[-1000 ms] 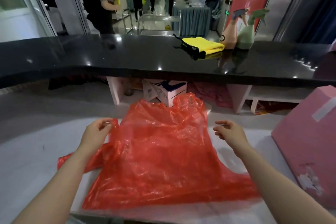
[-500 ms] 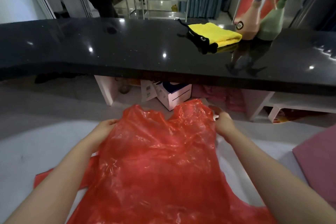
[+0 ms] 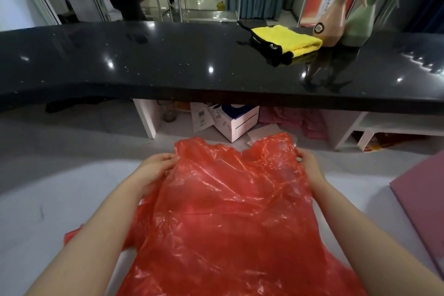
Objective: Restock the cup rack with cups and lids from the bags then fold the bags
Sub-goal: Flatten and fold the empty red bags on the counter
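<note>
A red translucent plastic bag [image 3: 230, 211] lies spread on the pale grey work surface [image 3: 48, 199] in front of me, crinkled, its far end raised a little. My left hand [image 3: 156, 168] grips the bag's far left edge, thumb on top. At the far right corner my right hand [image 3: 308, 161] pinches the bag's edge. A second strip of red plastic [image 3: 72, 235] sticks out under my left forearm. No cups, lids or rack are in view.
A black glossy counter [image 3: 168, 60] runs across above the work surface, with a folded yellow cloth [image 3: 286, 39] and two spray bottles [image 3: 334, 19] on it. Boxes [image 3: 235, 120] sit beneath it. A pink box [image 3: 422, 204] stands at right. People stand in the background.
Both hands have moved forward and closed in on the bag's far corners, taking hold of its edge. My view has tilted further down and nearer to the bag.
</note>
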`<state>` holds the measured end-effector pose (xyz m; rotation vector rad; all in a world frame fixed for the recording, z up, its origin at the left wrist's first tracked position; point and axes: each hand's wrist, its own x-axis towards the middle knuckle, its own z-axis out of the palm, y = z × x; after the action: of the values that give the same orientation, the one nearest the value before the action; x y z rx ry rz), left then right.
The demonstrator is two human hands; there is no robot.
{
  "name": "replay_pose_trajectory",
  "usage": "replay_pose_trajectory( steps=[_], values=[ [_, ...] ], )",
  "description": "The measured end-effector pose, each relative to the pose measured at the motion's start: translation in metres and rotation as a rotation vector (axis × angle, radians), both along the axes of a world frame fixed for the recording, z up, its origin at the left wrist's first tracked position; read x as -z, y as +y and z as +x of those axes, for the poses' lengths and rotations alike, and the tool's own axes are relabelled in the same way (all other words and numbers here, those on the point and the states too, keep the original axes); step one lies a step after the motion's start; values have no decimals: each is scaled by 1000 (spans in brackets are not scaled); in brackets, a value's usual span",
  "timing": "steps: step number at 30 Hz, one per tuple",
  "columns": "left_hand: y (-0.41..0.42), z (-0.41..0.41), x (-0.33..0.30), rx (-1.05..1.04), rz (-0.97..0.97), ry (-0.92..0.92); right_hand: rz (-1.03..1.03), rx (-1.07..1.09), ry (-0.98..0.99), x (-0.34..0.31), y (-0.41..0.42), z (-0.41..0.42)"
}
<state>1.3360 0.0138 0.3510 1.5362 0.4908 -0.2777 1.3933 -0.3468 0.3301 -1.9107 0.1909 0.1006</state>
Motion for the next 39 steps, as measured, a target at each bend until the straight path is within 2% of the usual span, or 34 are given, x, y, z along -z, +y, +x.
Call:
replay_pose_trajectory(
  steps=[2,6,11,18,21,24,28,30,34,39],
  values=[
    [7,1,-2,-46,-2,-9,-56,76,-20,4,-7,-4],
    [37,-2,-5,-202,15,-8,-296,263,-10,12,-37,-10],
    [81,-9,-2,-315,33,5,-344,355,37,17,-62,-18],
    [103,-15,15,-253,157,39,-382,520,-25,14,-67,-21],
    [108,-12,18,-237,216,35,-272,563,-18,9,-62,-17],
    [110,-9,20,-289,252,32,24,571,7,4,-52,-15],
    [106,-3,20,-333,173,35,206,542,85,0,-44,-13],
    [102,3,23,-362,267,-12,269,537,107,2,-43,-10],
    [96,10,29,-384,599,-133,287,565,136,10,-55,-6],
    [97,12,43,-291,735,-158,367,604,155,23,-71,-8]
  ],
)
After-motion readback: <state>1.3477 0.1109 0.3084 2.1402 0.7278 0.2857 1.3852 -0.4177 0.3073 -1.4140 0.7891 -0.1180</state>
